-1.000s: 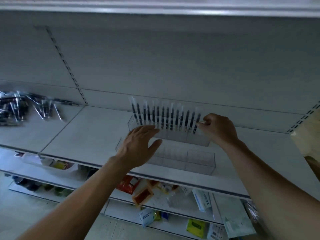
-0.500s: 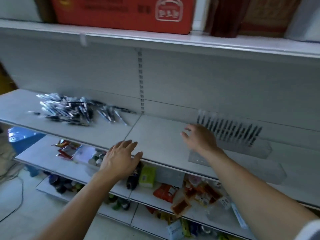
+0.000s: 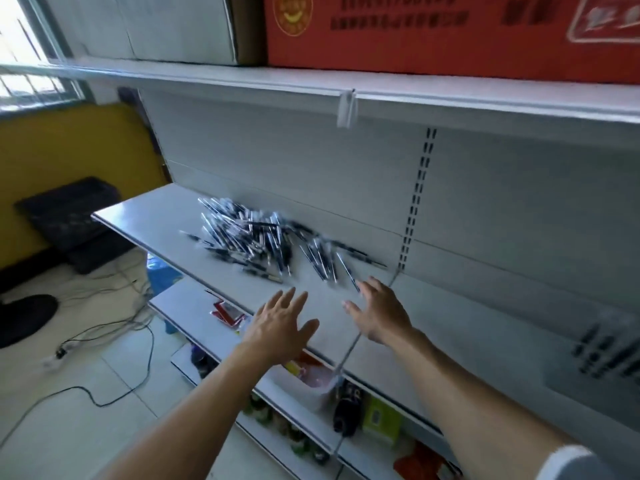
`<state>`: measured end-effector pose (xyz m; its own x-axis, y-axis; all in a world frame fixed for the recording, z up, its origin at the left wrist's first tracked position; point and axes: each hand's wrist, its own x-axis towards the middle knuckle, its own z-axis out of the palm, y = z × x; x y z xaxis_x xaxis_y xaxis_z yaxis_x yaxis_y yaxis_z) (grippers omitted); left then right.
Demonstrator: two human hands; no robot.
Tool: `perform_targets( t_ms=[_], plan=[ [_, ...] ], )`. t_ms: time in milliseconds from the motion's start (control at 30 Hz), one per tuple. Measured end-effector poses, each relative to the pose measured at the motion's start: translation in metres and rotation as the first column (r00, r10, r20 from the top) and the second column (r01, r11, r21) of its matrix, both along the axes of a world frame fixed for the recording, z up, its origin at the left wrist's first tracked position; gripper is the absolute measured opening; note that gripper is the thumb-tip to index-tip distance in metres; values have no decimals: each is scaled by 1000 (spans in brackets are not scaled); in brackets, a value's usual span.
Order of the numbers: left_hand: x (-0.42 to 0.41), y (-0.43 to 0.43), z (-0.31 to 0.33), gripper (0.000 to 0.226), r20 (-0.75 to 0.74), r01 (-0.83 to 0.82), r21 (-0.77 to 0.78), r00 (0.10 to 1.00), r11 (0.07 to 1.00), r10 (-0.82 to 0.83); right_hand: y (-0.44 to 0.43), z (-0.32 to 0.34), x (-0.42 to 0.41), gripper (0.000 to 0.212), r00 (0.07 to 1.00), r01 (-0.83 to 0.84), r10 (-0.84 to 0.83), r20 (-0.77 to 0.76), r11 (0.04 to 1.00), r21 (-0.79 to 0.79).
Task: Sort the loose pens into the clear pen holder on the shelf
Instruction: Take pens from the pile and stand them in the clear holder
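Grey shelf (image 3: 166, 216) boarding is filling the head view, and the loose pens (image 3: 256, 237) are lying on it in a tangled heap, dark barrels with pale clear ends pointing every way, most slanting toward the back panel. Near the heap's front edge, the left hand (image 3: 280, 327) and right hand (image 3: 381, 315) are hovering flat, each grip spread wide and holding nothing. Far right of the heap, the clear pen holder (image 3: 602, 358) is showing blurred, with dark pens standing in it. Above the heap, a red carton (image 3: 450, 32) is sitting on the upper shelf.

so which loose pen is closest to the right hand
The stray pen at the pile's right edge; its lower tip nearly meets the right hand, unlike the heaped pens.
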<state>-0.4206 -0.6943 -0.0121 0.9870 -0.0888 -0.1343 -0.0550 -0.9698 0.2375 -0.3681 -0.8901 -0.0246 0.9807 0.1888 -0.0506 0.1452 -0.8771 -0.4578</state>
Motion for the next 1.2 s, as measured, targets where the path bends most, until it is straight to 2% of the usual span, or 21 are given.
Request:
perform_targets(
  t_ms=[167, 267, 300, 367, 467, 567, 667, 833, 900, 967, 1067, 1133, 1200],
  plan=[
    [48, -9, -9, 69, -9, 33, -70, 999, 997, -33, 18, -20, 29, 70, 999, -10, 14, 38, 993, -114],
    [77, -16, -14, 68, -7, 111, -82, 994, 990, -112, 16, -38, 32, 107, 996, -25, 40, 81, 983, -182],
    [87, -17, -16, 68, -6, 139, -75, 990, 987, -140, 16, -43, 32, 109, 996, -16, 32, 88, 983, -180],
    [105, -21, -20, 68, -8, 179, -68, 984, 982, -179, 19, -44, 29, 92, 994, 5, 14, 107, 984, -176],
    [127, -28, -24, 67, -13, 246, -57, 969, 968, -247, 22, -42, 21, 53, 967, 89, -57, 248, 989, -116],
    [139, -31, -32, 63, -34, 317, -47, 947, 947, -319, 20, -46, 9, 35, 904, 187, -185, 385, 982, 31],
    [132, -26, -43, 58, 14, 409, -42, 913, 912, -409, 13, -48, -3, 11, 851, 328, -339, 401, 940, 98],
    [117, -12, -57, 53, 168, 547, -82, 831, 833, -530, 9, -46, -17, 13, 809, 482, -499, 311, 866, 135],
    [117, -8, -55, 44, 238, 558, -183, 824, 809, -514, 10, -44, -20, 15, 781, 529, -554, 288, 832, 165],
    [117, -7, -53, 37, 321, 563, -220, 813, 797, -486, 13, -46, -24, 14, 748, 549, -581, 321, 814, 192],
    [114, -9, -46, 40, 332, 485, -278, 858, 829, -391, 15, -50, -26, 14, 728, 561, -591, 347, 805, 193],
    [116, -11, -42, 53, 315, 397, -214, 893, 893, -322, 16, -52, -25, 15, 739, 558, -571, 358, 816, 149],
    [121, -15, -38, 70, 203, 287, -147, 945, 947, -255, 17, -53, -23, 15, 744, 560, -556, 370, 822, 109]
  ],
)
